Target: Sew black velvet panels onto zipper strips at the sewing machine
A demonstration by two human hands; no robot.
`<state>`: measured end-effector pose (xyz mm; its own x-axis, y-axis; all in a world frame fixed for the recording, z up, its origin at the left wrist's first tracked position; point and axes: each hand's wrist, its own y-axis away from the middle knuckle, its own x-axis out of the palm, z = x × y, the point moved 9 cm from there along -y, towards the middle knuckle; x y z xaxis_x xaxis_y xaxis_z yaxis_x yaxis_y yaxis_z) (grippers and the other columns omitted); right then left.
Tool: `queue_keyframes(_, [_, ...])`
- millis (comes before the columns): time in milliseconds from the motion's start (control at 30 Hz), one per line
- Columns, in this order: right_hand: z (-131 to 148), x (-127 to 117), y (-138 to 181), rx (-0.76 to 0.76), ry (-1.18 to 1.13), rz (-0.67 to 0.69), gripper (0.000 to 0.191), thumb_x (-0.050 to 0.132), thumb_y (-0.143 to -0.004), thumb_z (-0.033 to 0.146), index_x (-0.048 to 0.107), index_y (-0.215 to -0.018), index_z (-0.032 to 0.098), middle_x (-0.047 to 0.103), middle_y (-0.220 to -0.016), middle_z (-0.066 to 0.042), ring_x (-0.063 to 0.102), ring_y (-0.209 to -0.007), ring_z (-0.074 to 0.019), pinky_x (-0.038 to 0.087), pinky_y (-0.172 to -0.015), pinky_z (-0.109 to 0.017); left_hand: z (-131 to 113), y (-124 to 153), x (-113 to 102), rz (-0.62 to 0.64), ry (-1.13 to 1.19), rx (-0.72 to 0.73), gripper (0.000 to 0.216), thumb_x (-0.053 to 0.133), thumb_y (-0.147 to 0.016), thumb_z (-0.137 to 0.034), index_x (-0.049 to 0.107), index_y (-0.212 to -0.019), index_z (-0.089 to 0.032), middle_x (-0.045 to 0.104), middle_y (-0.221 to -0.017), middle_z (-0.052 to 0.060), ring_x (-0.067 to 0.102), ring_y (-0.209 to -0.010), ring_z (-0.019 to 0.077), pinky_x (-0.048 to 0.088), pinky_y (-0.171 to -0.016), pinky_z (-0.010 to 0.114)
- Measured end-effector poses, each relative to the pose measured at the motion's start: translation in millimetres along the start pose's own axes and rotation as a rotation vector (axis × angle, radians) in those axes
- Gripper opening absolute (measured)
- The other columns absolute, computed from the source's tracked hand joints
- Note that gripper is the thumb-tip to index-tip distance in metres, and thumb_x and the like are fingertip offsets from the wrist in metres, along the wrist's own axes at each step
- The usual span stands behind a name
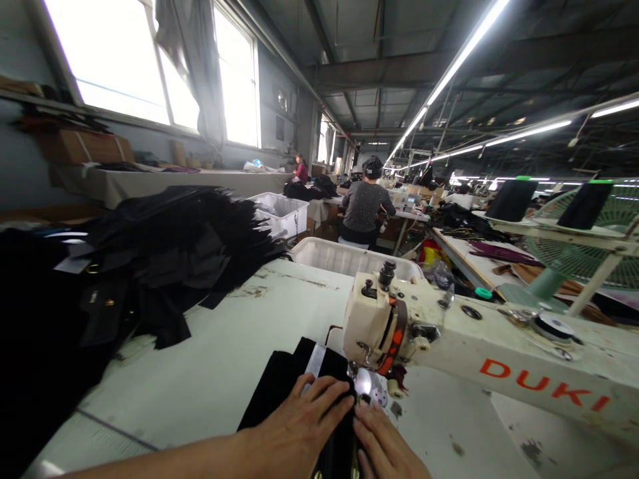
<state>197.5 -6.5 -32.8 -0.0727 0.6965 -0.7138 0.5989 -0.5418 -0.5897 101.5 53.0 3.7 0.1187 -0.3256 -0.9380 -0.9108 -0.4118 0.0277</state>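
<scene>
A piece of black fabric [279,382] lies on the sewing table under the head of a white sewing machine [372,326]. A pale strip [315,360] rests on top of the fabric. My left hand [304,422] presses flat on the fabric, fingers stretched toward the lit needle area [364,382]. Just right of it, my right hand [384,442] lies along the fabric's right edge with fingers extended; its thumb is hidden. Small gold-coloured metal parts [355,466] show on the fabric between my hands.
A large heap of black fabric pieces [164,246] covers the table's left side. White plastic bins [359,256] stand behind the table. Black thread cones [514,198] and a green fan [559,246] are at right. A person [368,206] sits ahead, back turned.
</scene>
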Motion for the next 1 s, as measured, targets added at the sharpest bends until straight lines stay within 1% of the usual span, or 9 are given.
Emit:
queue_keyframes(100, [-4.7, 2.5, -5.5, 0.018, 0.005, -0.007, 0.031, 0.046, -0.093, 0.014, 0.065, -0.117, 0.013, 0.071, -0.116, -0.009, 0.068, -0.105, -0.0205, 0.053, -0.093, -0.024, -2.5, -3.1, -16.1, -0.021, 0.003, -0.032, 0.087, 0.074, -0.072, -0.036, 0.037, -0.149, -0.019, 0.041, -0.152, 0.014, 0.036, -0.139, 0.0368, 0.024, -0.115, 0.059])
queue_keyframes(200, [-6.4, 4.4, -11.4, 0.017, 0.027, 0.019, 0.032, 0.040, -0.096, 0.014, 0.065, -0.115, 0.012, 0.071, -0.115, -0.010, 0.068, -0.106, -0.0198, 0.052, -0.094, -0.023, -6.9, -6.8, -24.6, -0.046, 0.011, -0.030, 0.084, 0.074, -0.069, -0.033, 0.042, -0.145, -0.016, 0.046, -0.146, 0.015, 0.040, -0.136, 0.0363, 0.025, -0.115, 0.057])
queue_keyframes(333, [-7.4, 3.9, -13.5, 0.026, 0.027, 0.030, 0.034, 0.037, -0.097, 0.015, 0.064, -0.116, 0.010, 0.070, -0.116, -0.011, 0.067, -0.107, -0.0196, 0.052, -0.095, -0.024, -8.7, -7.4, -23.9, -0.024, 0.007, -0.060, 0.081, 0.073, -0.070, -0.031, 0.044, -0.144, -0.011, 0.048, -0.143, 0.017, 0.040, -0.135, 0.0360, 0.024, -0.116, 0.057])
queue_keyframes(433, [-5.0, 4.2, -11.7, -0.005, 0.034, 0.017, 0.033, 0.038, -0.097, 0.013, 0.064, -0.118, 0.010, 0.070, -0.118, -0.011, 0.066, -0.109, -0.0198, 0.052, -0.096, -0.024, -8.2, -5.0, -20.6, -0.029, 0.008, -0.053, 0.080, 0.070, -0.075, -0.032, 0.041, -0.146, -0.013, 0.047, -0.144, 0.016, 0.040, -0.136, 0.0344, 0.024, -0.116, 0.055])
queue_keyframes(633, [-11.6, 8.3, -11.1, 0.056, -0.008, 0.003, 0.034, 0.037, -0.098, 0.016, 0.061, -0.121, 0.008, 0.069, -0.118, -0.014, 0.065, -0.111, -0.0196, 0.051, -0.097, -0.023, -6.3, -6.0, -23.4, -0.159, 0.015, 0.002, 0.069, 0.061, -0.083, -0.043, 0.045, -0.143, -0.013, 0.052, -0.140, 0.015, 0.045, -0.132, 0.0307, 0.025, -0.117, 0.050])
queue_keyframes(767, [-13.0, 8.8, -9.2, 0.063, -0.058, -0.012, 0.032, 0.041, -0.096, 0.015, 0.060, -0.122, 0.011, 0.069, -0.120, -0.012, 0.064, -0.113, -0.0191, 0.049, -0.098, -0.023, -7.2, -7.6, -22.6, -0.097, 0.004, -0.031, 0.072, 0.063, -0.078, -0.034, 0.044, -0.144, -0.012, 0.049, -0.144, 0.016, 0.043, -0.135, 0.0320, 0.024, -0.117, 0.051])
queue_keyframes(867, [-12.5, 10.5, -9.0, 0.048, -0.065, 0.016, 0.032, 0.041, -0.096, 0.016, 0.060, -0.121, 0.012, 0.068, -0.121, -0.013, 0.064, -0.112, -0.0202, 0.051, -0.096, -0.023, -8.5, -5.5, -21.5, -0.054, 0.011, -0.028, 0.076, 0.064, -0.075, -0.029, 0.041, -0.146, -0.010, 0.044, -0.149, 0.017, 0.039, -0.138, 0.0338, 0.022, -0.118, 0.054])
queue_keyframes(933, [-11.5, 8.1, -12.1, 0.034, -0.056, 0.025, 0.032, 0.039, -0.095, 0.015, 0.060, -0.119, 0.010, 0.069, -0.119, -0.014, 0.066, -0.109, -0.0214, 0.053, -0.092, -0.024, -8.8, -2.8, -21.7, -0.067, 0.034, -0.007, 0.075, 0.063, -0.078, -0.031, 0.040, -0.146, -0.011, 0.042, -0.151, 0.016, 0.038, -0.139, 0.0341, 0.022, -0.118, 0.054])
queue_keyframes(1000, [-12.8, 2.2, -18.1, 0.047, -0.060, 0.022, 0.033, 0.036, -0.095, 0.013, 0.060, -0.116, 0.009, 0.070, -0.114, -0.015, 0.068, -0.105, -0.0221, 0.056, -0.088, -0.025, -8.8, 0.0, -22.4, -0.111, 0.063, 0.019, 0.069, 0.059, -0.085, -0.037, 0.040, -0.146, -0.014, 0.043, -0.151, 0.015, 0.038, -0.139, 0.0326, 0.020, -0.118, 0.053])
